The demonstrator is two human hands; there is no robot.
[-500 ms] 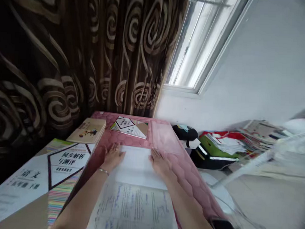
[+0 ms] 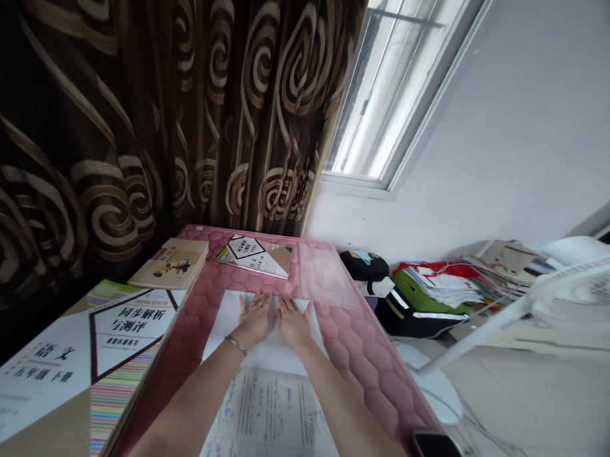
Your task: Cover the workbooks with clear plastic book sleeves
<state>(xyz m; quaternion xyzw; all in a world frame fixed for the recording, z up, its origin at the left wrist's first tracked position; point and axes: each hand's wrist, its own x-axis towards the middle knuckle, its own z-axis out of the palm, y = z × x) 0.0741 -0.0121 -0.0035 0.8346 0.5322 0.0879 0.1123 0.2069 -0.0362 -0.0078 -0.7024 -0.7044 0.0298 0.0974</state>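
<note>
Partly covered: sheet [image 2: 273,355] | by: left hand [image 2: 254,322], right hand [image 2: 292,323] | printed page [image 2: 273,414]: cropped

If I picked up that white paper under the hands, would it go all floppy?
Probably floppy: the white paper looks thin and lies flat. It's likely light, its edges showing hardly any thickness. It might not slide easily now, with the left hand and right hand flat on it.

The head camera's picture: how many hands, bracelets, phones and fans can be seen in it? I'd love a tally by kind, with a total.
Left hand and right hand: 2
Bracelet: 1
Phone: 1
Fan: 1
Total: 5
The paper under the hands isn't counted; I can't tell how many sheets there are.
</note>
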